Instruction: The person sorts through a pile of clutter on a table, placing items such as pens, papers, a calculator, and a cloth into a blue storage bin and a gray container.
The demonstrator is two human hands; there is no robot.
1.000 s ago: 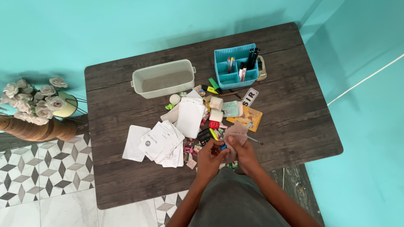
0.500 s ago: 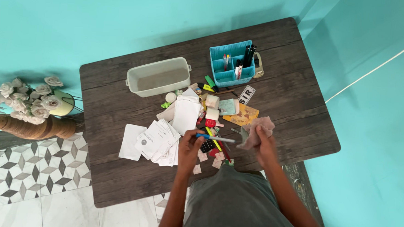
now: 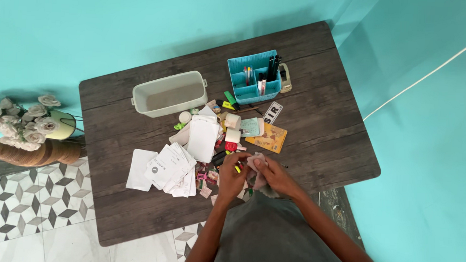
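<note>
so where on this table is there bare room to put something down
Bare wood lies right of the blue organizer and yellow booklet, along the front-left edge below the white papers, and left of the grey bin. The middle, by both hands, is crowded.

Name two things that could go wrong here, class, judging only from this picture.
The hands work over small clutter near the table's front edge; a nudge might knock bits to the floor. The paper stack lies fanned and loose beside the left hand; a sweep of the forearm could scatter it.
</note>
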